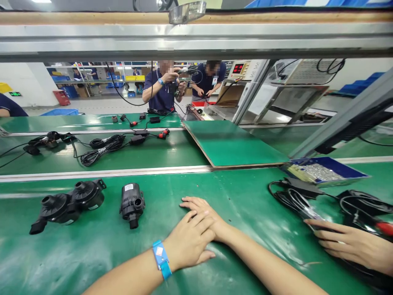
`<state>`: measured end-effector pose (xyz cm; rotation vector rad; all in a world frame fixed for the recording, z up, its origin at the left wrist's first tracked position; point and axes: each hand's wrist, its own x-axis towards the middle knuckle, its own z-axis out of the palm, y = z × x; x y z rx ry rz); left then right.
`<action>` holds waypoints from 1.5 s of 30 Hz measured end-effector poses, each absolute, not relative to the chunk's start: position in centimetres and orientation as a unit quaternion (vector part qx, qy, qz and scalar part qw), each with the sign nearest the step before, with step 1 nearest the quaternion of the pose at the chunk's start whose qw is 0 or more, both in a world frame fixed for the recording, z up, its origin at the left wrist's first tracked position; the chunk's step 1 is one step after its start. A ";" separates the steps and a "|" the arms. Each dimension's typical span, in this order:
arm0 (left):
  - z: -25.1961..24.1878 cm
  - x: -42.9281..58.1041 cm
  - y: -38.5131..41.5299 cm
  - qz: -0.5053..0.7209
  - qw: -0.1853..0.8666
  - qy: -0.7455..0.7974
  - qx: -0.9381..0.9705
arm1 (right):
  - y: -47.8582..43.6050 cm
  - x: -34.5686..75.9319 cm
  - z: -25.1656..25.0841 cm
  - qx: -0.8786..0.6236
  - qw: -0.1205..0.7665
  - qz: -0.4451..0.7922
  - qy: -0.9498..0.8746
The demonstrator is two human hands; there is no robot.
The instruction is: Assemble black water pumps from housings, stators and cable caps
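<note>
My left hand [190, 241], with a blue strap [161, 260] at its wrist, lies across the back of my right hand. Its fingers are slightly apart and hold nothing. Beneath it, my right hand [216, 221] rests on the green bench mat [239, 266], its fingers stretched out to the left and partly covered. A black pump [131, 203] with a white label stands on the mat left of my hands, touching neither. Farther left, more black pumps [59, 209] sit close together.
A co-worker's hand [346, 241] touches a bundled black cable [299, 203] at the right. Behind it sits a blue tray [330, 170] of small metallic pieces. A green board [236, 143] spans the conveyor, where coiled cables [104, 148] lie. A metal beam [123, 37] crosses overhead.
</note>
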<state>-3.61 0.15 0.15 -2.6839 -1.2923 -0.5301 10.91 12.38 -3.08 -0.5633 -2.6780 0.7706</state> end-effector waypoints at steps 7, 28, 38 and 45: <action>0.3 -3.7 0.1 -0.171 0.044 -0.427 -0.887 | 12.4 10.9 -2.9 -0.197 0.145 0.266 -0.933; 0.6 -3.6 0.0 -0.155 0.048 -0.430 -0.888 | 12.6 10.7 -3.2 -0.205 0.149 0.276 -0.927; 0.5 -3.6 0.0 -0.151 0.051 -0.429 -0.889 | 12.8 10.8 -3.8 -0.202 0.147 0.271 -0.930; 0.8 -3.6 0.1 -0.153 0.060 -0.427 -0.889 | 12.8 10.9 -3.5 -0.202 0.139 0.267 -0.932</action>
